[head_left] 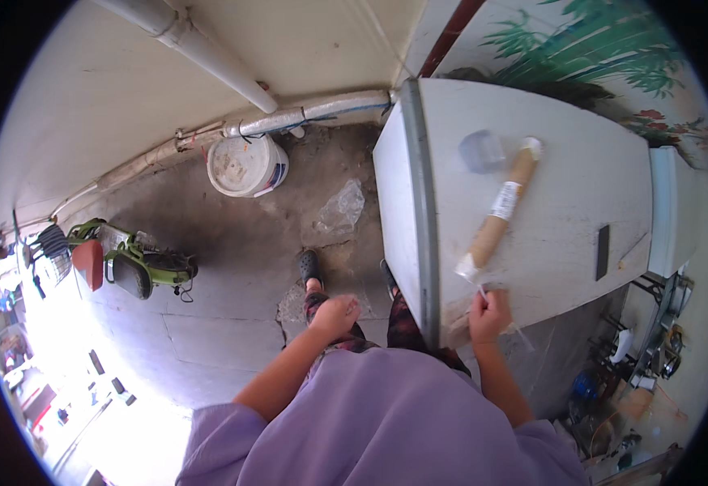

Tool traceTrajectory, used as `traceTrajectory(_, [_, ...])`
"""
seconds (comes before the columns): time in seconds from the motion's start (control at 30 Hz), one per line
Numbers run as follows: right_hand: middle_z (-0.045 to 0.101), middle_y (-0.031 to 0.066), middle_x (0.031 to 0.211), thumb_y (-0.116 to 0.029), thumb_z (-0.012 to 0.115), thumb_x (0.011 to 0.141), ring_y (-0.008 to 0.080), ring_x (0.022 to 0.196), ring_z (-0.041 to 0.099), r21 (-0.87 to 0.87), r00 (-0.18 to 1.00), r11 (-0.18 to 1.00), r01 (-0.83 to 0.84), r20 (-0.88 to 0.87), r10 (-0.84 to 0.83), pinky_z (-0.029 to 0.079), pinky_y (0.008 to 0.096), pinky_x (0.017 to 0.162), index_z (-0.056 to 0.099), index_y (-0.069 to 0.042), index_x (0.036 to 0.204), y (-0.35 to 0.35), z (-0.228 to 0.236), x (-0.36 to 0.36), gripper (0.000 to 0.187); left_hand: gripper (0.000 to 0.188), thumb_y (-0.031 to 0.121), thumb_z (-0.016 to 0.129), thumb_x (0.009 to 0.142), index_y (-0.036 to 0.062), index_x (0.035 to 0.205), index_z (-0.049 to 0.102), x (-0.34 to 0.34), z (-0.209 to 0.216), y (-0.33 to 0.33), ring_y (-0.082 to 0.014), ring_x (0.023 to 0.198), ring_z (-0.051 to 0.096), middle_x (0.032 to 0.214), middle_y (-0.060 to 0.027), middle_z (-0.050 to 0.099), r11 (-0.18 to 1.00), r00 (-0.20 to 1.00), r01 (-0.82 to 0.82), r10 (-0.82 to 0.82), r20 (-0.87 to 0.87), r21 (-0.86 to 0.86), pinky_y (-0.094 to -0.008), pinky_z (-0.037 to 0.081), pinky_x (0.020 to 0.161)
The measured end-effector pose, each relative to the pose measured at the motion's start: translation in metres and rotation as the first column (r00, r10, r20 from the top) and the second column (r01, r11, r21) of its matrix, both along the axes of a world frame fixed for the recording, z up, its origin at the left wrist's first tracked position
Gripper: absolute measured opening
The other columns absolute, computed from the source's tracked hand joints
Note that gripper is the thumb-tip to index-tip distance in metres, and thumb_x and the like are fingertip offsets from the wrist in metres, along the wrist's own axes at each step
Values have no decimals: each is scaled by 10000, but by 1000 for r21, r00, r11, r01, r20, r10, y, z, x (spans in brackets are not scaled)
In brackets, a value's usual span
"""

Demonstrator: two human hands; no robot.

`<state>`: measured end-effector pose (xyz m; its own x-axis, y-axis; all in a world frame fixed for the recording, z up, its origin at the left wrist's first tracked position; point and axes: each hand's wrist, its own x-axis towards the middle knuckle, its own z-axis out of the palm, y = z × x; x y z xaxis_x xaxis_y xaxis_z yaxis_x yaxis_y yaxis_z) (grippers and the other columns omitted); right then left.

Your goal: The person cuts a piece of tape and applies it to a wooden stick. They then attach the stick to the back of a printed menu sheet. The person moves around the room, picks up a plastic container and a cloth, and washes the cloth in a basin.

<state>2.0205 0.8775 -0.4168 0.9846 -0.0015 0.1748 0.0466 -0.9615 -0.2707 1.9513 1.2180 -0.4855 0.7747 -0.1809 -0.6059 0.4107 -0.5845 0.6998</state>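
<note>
A long brown cardboard-coloured roll (501, 212), with a white label round its middle and pale wrapping at both ends, lies slanted on a white chest freezer (556, 190). Just off its near end is my right hand (492, 314), its fingers pinched on a thin clear plastic strip (522, 334) that trails toward the freezer's near edge. My left hand (336, 316) hangs over my leg, left of the freezer, with its fingers curled in and nothing visible in them. A translucent plastic tub (481, 151) sits beside the roll's far end.
Left of the freezer, a lidded white bucket (245, 166) and crumpled clear plastic (342, 209) are on the concrete floor. A green scooter (139, 263) stands farther left. Pipes (289, 116) run along the wall. Cluttered shelving (654, 340) is at the right.
</note>
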Motion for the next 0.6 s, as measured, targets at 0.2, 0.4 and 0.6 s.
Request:
traceTrajectory(0.2, [551,135,711,-79,638,846,305,601,546,-125,993,985,115,51,-109,406,401,538,598,-16,797,-6,-14,-9,89,314,336,603,855,56,991,646,65,-146,58,-369,974,655,1040,-171,675,892,941,325,-273,-199,314,-518,519,832])
traceTrajectory(0.4, [650,121,894,-175,608,923,251,805,637,137,969,960,245,-67,-238,485,337,698,668,15,945,-4,-2,-15,200,426,290,643,851,61,1203,570,107,-300,105,-385,1081,619,1125,-202,640,911,937,250,-143,-319,327,-478,511,914])
traceTrajectory(0.6, [627,125,877,-171,603,915,260,794,619,-152,972,960,235,29,-233,472,350,687,650,13,927,12,-2,-12,190,676,188,725,791,95,1380,406,150,-431,99,-400,1239,512,1446,-200,395,950,979,94,-35,-200,297,-466,469,1002])
